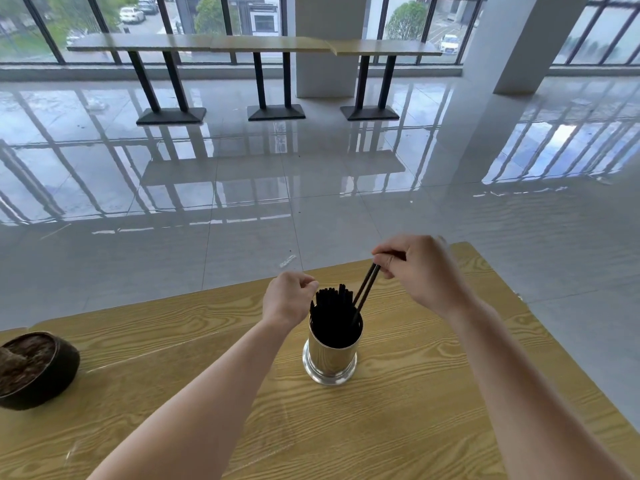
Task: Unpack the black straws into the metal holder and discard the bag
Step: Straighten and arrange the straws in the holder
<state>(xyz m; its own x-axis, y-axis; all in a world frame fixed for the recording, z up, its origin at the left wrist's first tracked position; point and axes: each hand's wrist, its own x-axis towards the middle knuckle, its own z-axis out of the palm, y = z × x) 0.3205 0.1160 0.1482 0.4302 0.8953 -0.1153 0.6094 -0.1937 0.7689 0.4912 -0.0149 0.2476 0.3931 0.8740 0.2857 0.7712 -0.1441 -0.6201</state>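
Observation:
A shiny metal holder (330,355) stands upright on the wooden table (398,427), packed with several black straws (330,306) that stick out of its top. My right hand (420,268) pinches the upper ends of two black straws (367,287); they slant down-left with their lower ends inside the holder's right side. My left hand (289,299) hovers close to the left of the straw tops, its fingers curled and nothing visible in them. I see no bag on the table.
A dark round bowl (33,370) with brown contents sits at the table's left edge. The table's far edge lies just beyond the holder. Farther off, a glossy tiled floor leads to high tables and a pillar by the windows.

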